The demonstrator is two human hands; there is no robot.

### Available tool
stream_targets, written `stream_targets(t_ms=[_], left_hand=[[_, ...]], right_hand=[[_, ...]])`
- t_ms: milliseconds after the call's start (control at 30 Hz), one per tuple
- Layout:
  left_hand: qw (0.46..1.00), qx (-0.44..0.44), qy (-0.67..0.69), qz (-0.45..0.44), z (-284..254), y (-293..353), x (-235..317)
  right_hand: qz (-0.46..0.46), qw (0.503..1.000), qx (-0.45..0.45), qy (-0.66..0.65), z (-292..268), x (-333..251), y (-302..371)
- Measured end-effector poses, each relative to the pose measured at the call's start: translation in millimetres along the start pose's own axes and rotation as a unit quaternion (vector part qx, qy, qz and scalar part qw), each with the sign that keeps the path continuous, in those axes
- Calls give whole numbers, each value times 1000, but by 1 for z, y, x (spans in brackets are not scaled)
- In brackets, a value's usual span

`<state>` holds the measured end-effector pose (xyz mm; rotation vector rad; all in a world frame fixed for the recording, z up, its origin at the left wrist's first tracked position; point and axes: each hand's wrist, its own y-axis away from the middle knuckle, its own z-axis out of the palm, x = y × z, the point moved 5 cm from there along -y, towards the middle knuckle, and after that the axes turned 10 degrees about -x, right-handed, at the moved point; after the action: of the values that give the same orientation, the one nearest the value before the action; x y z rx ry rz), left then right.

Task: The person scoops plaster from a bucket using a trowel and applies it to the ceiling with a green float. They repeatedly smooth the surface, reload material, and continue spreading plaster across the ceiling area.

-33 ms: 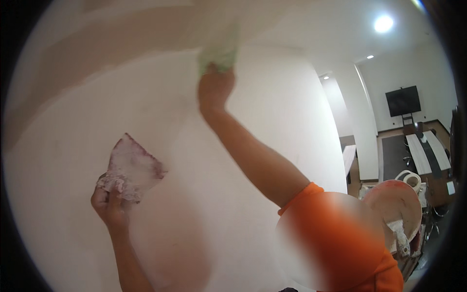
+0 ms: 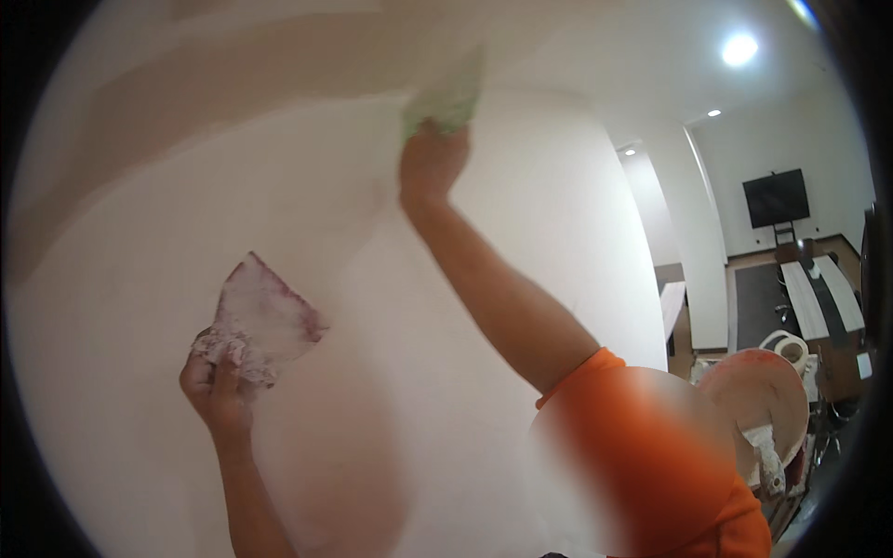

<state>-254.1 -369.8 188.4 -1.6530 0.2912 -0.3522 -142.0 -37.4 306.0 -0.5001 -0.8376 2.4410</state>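
My left hand (image 2: 219,391) grips a thin, purple-edged plastic scraper (image 2: 272,321), its face smeared with white putty. Thick putty also coats the fingers and the scraper's lower end. Raised above and to the right, my right hand (image 2: 435,163) is closed on a green scraper (image 2: 448,98). That scraper is tilted up against the upper part of the white wall (image 2: 307,177) and is blurred by motion. Whether its edge touches the surface is hard to tell. An orange sleeve (image 2: 693,423) covers my right upper arm.
At the lower right stands a putty-stained round bucket (image 2: 721,377), with a whitened putty knife (image 2: 766,456) in it. A white roll (image 2: 791,348) lies behind. Farther back are a long table (image 2: 804,298) and a black screen (image 2: 776,197). A beige band (image 2: 186,79) curves along the wall's top.
My right hand and the green scraper have moved right along the upper wall. My left hand, still holding the purple-edged scraper, shows a slight shift to the right.
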Motion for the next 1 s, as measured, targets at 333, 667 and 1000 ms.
stream_targets(t_ms=[333, 667, 1000], left_hand=[[998, -6, -68, -9, -3, 0, 12], [930, 88, 324, -153, 38, -6, 3], [938, 37, 326, -112, 53, -13, 71]], right_hand=[[21, 976, -196, -88, 39, -41, 52], [39, 907, -415, -67, -38, -48, 106], [-372, 804, -433, 168, -32, -88, 111]])
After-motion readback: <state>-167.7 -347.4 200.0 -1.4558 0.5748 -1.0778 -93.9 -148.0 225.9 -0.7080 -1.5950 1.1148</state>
